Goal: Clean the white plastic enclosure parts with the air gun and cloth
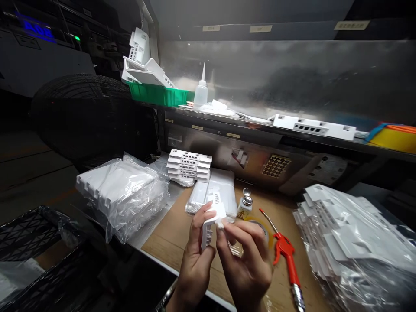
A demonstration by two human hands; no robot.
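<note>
My left hand [195,255] grips a white plastic slotted part [212,216] upright over the brown work board [169,236]. My right hand [245,260] is closed beside it, thumb and forefinger pinching something small and white against the part's right edge. A small open glue bottle [246,204] stands just behind the hands, its cap [246,192] lying next to it. A roll of tape [261,225] lies partly hidden behind my right hand.
A red air blow gun [287,255] lies to the right. Bagged white parts lie at left [121,190] and right [351,234]; a stack of parts [189,165] sits behind. The shelf holds a green tray [159,94], a squeeze bottle [200,89], a long white part [313,126].
</note>
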